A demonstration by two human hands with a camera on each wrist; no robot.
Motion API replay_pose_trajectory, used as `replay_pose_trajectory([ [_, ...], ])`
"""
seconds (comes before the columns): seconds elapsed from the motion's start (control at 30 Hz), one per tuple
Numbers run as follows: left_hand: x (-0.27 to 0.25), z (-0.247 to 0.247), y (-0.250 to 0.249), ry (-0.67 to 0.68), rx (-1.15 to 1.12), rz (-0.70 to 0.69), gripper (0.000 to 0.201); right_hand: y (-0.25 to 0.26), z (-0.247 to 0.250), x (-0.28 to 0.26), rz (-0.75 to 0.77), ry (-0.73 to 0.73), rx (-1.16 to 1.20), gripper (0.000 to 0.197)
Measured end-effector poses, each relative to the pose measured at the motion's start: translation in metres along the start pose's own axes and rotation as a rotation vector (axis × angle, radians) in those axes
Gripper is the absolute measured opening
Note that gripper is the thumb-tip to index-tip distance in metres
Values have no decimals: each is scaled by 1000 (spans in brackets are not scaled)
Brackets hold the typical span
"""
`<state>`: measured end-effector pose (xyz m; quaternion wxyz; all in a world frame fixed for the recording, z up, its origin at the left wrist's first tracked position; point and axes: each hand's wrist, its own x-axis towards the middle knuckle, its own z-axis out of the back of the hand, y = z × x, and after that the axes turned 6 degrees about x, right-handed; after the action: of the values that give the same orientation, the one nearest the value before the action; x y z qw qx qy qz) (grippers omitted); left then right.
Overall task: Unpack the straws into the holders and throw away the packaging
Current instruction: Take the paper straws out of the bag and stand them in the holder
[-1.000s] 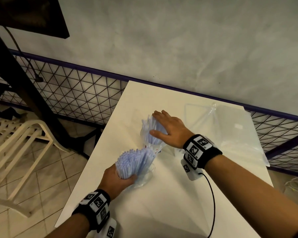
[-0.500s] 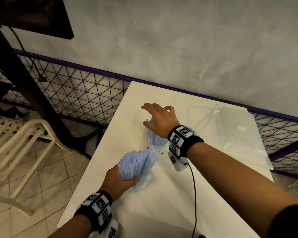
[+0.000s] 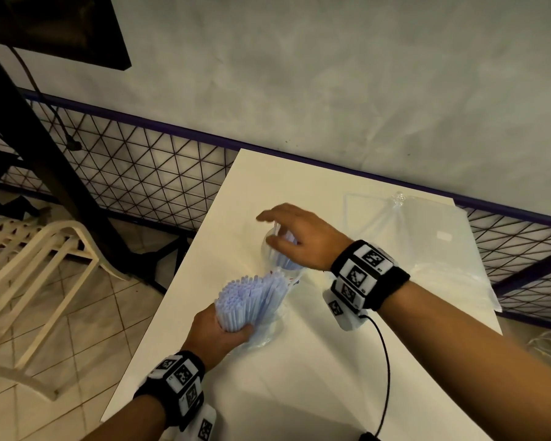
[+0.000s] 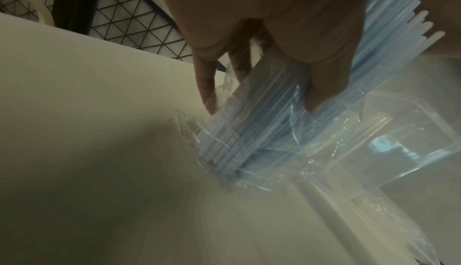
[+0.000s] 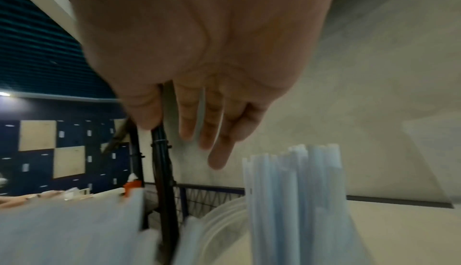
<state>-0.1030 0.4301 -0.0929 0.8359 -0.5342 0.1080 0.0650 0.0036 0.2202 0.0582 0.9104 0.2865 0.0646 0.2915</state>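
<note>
A bundle of pale blue straws stands tilted on the white table, its lower end still in a clear wrapper. My left hand grips this bundle around its middle, fingers curled over straws and wrapper. Just behind it a clear holder stands with more straws in it. My right hand hovers over those straws, fingers spread and straight, holding nothing.
An empty clear plastic bag lies on the table's far right. The table's left edge drops to a tiled floor with a cream plastic chair. A black mesh fence and a grey wall stand behind.
My right hand, which lay flat on the straws in the holder, has lifted off them and spread its fingers. The left hand has kept its grip on the bundle.
</note>
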Motion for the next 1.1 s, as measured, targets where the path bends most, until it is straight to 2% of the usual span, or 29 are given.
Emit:
replay_pose_trajectory([
  [0.1,-1,0,-1,12,8,-5,54,15,-2,-25,14,178,-57,60],
  [0.17,-2,0,-2,13,2,-9,59,18,-9,-41,1,221,-155,69],
  [0.3,-2,-2,-1,12,19,-34,67,12,-26,-59,-37,202,-260,65],
  [0.37,-2,-2,0,4,20,-33,68,5,-35,-63,-61,152,-217,59],
  [0.53,-3,-2,2,-5,16,-19,65,-5,-64,-75,-55,-89,142,36],
  [0.6,-3,-2,2,-6,19,-15,58,-4,-76,-81,-170,-195,392,37],
  [0.67,-4,-2,1,-19,33,-13,51,-3,-88,-85,-294,-262,654,47],
  [0.7,-4,-2,1,-23,39,-13,49,-4,-94,-87,-331,-274,710,49],
  [0.8,-5,-2,0,-25,43,-13,46,-7,-107,-88,-326,-242,615,39],
  [1.0,-5,-2,0,-33,29,-7,48,-8,-101,-82,-240,-224,343,24],
  [1.1,-5,-2,-1,-34,40,-3,48,-4,-97,-79,-244,-267,359,17],
])
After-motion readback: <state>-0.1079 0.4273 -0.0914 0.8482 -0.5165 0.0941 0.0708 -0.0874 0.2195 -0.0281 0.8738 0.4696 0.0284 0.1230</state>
